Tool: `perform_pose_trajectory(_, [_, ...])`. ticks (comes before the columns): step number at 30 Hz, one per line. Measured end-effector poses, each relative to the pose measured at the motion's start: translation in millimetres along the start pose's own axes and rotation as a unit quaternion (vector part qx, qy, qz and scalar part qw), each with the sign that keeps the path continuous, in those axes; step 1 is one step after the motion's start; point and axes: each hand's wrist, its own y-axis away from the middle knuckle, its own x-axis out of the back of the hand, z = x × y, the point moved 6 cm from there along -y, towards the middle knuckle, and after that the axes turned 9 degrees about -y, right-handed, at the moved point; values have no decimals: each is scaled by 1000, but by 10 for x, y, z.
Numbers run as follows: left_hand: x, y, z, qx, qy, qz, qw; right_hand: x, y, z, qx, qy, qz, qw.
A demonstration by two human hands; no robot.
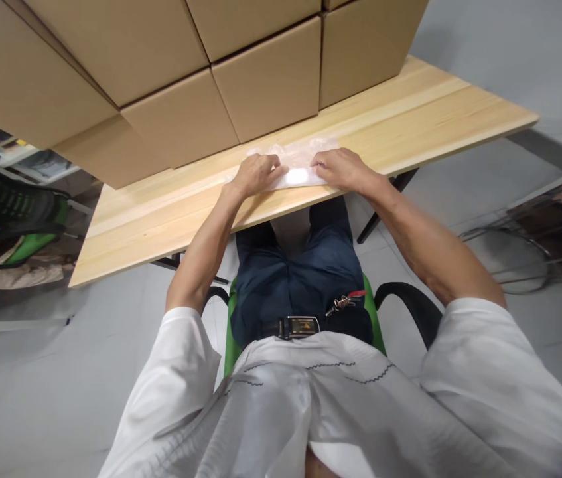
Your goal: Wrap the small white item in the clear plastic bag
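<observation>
Boxes [265, 83] stand stacked in rows along the far side of the desk [434, 119], running from its left edge towards its right edge. In front of them, at the middle of the near edge, lies a plastic film [296, 154], with the left hand [255, 174] on its left part and the right hand [341, 166] on its right. Legs [261, 265] reach under the near edge from a chair [413, 302]. Beyond the left edge stands another chair [9, 192], with shelving [42, 163] behind it.
</observation>
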Motion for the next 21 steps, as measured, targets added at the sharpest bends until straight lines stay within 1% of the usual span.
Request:
perform_pose_trajectory(5, [-119,125,-188,49,-7,13,999,-70,92,55,-8,17,28,999])
perform_pose_trajectory(10, [-190,227,-388,86,-8,28,996,-75,125,80,-13,26,31,999])
perform_pose_trajectory(17, [-153,295,-419,122,-26,18,992,-65,149,58,-22,31,32,999])
perform_pose_trajectory(21, [-114,339,-502,140,-34,11,989,-61,159,59,-19,33,34,999])
